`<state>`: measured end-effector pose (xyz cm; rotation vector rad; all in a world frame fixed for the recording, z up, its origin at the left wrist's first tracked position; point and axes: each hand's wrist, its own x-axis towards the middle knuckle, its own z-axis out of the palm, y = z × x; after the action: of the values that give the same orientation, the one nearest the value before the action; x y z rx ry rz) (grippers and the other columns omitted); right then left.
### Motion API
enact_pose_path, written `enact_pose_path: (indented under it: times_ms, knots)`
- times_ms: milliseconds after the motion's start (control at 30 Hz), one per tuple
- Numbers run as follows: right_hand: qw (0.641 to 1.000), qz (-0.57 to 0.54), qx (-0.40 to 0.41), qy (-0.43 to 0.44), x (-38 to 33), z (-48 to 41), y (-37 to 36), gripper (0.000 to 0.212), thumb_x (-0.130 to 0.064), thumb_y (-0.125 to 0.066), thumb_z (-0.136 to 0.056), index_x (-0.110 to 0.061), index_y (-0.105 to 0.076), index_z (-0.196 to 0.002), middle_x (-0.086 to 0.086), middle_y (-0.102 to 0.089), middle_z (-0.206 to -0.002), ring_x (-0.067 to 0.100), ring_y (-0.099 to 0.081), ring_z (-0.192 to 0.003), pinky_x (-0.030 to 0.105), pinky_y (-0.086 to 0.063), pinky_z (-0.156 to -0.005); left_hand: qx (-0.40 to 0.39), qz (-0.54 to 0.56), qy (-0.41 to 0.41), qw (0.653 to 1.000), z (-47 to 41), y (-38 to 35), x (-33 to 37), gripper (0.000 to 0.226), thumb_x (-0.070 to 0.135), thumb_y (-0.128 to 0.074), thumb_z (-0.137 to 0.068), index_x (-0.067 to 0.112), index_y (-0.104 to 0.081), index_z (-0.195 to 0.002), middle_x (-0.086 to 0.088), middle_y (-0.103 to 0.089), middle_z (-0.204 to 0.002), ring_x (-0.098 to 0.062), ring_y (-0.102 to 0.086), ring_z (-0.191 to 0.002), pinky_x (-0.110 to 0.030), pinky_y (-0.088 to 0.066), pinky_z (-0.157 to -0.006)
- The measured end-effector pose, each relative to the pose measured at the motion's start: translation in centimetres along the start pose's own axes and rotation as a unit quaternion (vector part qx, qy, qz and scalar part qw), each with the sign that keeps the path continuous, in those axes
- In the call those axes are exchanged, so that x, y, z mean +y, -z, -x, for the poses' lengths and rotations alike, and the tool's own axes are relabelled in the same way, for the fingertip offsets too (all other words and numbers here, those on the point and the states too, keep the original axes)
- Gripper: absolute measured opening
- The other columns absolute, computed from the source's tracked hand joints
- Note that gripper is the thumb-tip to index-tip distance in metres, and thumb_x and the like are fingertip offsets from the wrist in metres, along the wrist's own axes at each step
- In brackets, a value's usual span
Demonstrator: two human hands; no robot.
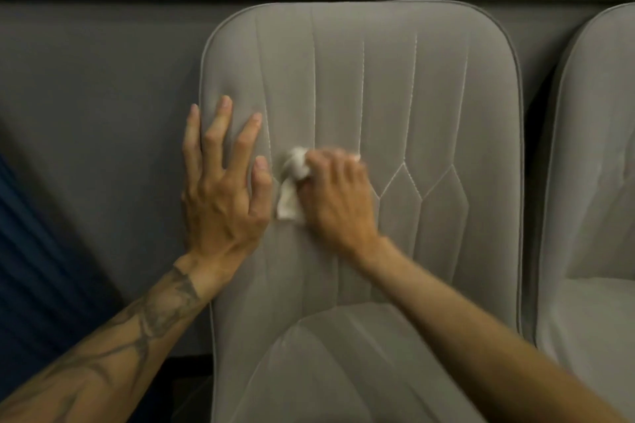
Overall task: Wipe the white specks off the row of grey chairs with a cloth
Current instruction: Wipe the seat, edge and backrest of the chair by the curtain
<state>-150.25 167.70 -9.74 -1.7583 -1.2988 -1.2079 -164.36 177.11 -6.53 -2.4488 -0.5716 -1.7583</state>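
The white cloth [291, 182] lies on the backrest of the middle grey chair [412, 96], in its lower left part, between the two hands. The cloth is crumpled into a narrow strip. Its long axis runs nearly up and down the backrest, with the top leaning a little to the right. The bunched upper end is at the fingers, and the flatter free end points down to the seat.

The right hand [338, 197] holds the cloth against the fabric. Its grip is closed around the cloth's right side, with the fingers curled over it. This hand is blurred, so I cannot tell the single fingers.

The left hand [220, 189] rests flat on the left edge of the same backrest, just beside the cloth. Its grip is open, with the fingers spread and pointing up.

A second grey chair [591, 182] stands at the right, close to the first one. Behind both is a grey wall [103, 79].
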Motion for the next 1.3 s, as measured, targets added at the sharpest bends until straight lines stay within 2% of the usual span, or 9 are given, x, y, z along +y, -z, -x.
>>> enact_pose_path:
  times_ms: [167,300,400,600,800,933,1033,1200,1300]
  knots:
    - [0.947,0.082,0.191,-0.243,6.2,-7.4,2.7,0.021,-0.022,-0.049,-0.098,-0.011,-0.056,-0.114,0.009,-0.057,-0.109,0.025,-0.048,-0.096,0.033,-0.033,-0.086,-0.002,0.0,0.012,1.0,0.1,0.0,0.0,0.049,0.029,-0.038,-0.108,0.018,-0.052,-0.153,-0.013,-0.037,-0.166,-0.043,-0.022,-0.158,-0.019,-0.008,-0.129]
    - [0.998,0.004,0.03,-0.061,-0.6,-1.2,-0.5,0.028,-0.019,-0.055,-0.095,-0.009,-0.049,-0.121,0.013,-0.057,-0.112,0.029,-0.049,-0.098,0.039,-0.035,-0.091,-0.007,-0.012,0.008,1.0,0.0,0.0,0.1,0.049,0.023,-0.048,-0.104,0.016,-0.052,-0.153,-0.016,-0.038,-0.165,-0.046,-0.025,-0.156,-0.015,-0.004,-0.127]
    - [0.997,0.025,-0.053,0.056,1.3,1.1,0.6,0.037,-0.019,-0.063,-0.092,-0.014,-0.043,-0.123,0.013,-0.059,-0.114,0.029,-0.049,-0.095,0.038,-0.035,-0.086,-0.018,-0.031,0.009,0.999,0.1,-0.1,0.0,0.051,0.026,-0.05,-0.104,0.022,-0.048,-0.155,-0.011,-0.035,-0.168,-0.042,-0.023,-0.158,-0.036,-0.03,-0.125]
    - [0.955,0.126,0.149,-0.223,7.5,-0.8,2.7,0.023,-0.025,-0.051,-0.099,-0.014,-0.049,-0.119,0.009,-0.053,-0.115,0.026,-0.045,-0.1,0.036,-0.033,-0.088,-0.048,-0.048,0.022,0.997,0.3,-0.1,-0.2,0.058,0.03,-0.054,-0.101,0.029,-0.042,-0.157,-0.006,-0.028,-0.171,-0.038,-0.018,-0.16,-0.059,-0.056,-0.097]
    - [0.996,0.067,-0.065,-0.014,2.8,7.0,1.6,0.027,-0.022,-0.052,-0.098,-0.013,-0.047,-0.123,0.01,-0.052,-0.116,0.029,-0.049,-0.098,0.037,-0.036,-0.09,-0.059,-0.038,0.024,0.997,0.3,0.1,-0.3,0.053,0.033,-0.053,-0.102,0.025,-0.045,-0.154,-0.007,-0.03,-0.168,-0.038,-0.018,-0.16,-0.061,-0.055,-0.1]
    - [0.972,0.146,0.085,-0.164,10.0,2.5,4.5,0.025,-0.029,-0.046,-0.102,-0.014,-0.046,-0.121,0.008,-0.048,-0.117,0.027,-0.046,-0.101,0.035,-0.032,-0.09,-0.069,-0.038,0.001,0.997,1.0,0.4,-0.9,0.055,0.035,-0.05,-0.104,0.024,-0.041,-0.158,-0.008,-0.027,-0.17,-0.038,-0.013,-0.161,-0.06,-0.048,-0.108]
    - [0.945,0.131,0.146,-0.263,6.7,3.3,2.1,0.028,-0.022,-0.057,-0.097,-0.01,-0.048,-0.121,0.012,-0.054,-0.118,0.028,-0.046,-0.104,0.039,-0.037,-0.091,-0.068,-0.037,0.001,0.997,1.2,0.3,-0.9,0.057,0.034,-0.051,-0.104,0.024,-0.04,-0.159,-0.008,-0.027,-0.17,-0.038,-0.013,-0.162,-0.061,-0.049,-0.107]
    - [0.995,0.024,-0.043,-0.083,1.1,8.7,0.0,0.026,-0.023,-0.046,-0.099,-0.015,-0.043,-0.124,0.01,-0.052,-0.119,0.03,-0.05,-0.1,0.039,-0.039,-0.092,-0.072,-0.038,0.005,0.997,1.2,0.3,-0.7,0.056,0.032,-0.052,-0.103,0.022,-0.042,-0.158,-0.01,-0.029,-0.17,-0.039,-0.014,-0.162,-0.063,-0.053,-0.101]
    - [0.984,0.093,0.053,-0.142,6.3,5.8,1.6,0.024,-0.023,-0.047,-0.099,-0.013,-0.045,-0.121,0.012,-0.053,-0.116,0.03,-0.047,-0.1,0.037,-0.034,-0.089,-0.069,-0.037,0.011,0.997,1.3,0.2,-0.8,0.056,0.033,-0.052,-0.103,0.024,-0.042,-0.158,-0.009,-0.028,-0.171,-0.038,-0.013,-0.162,-0.063,-0.054,-0.098]
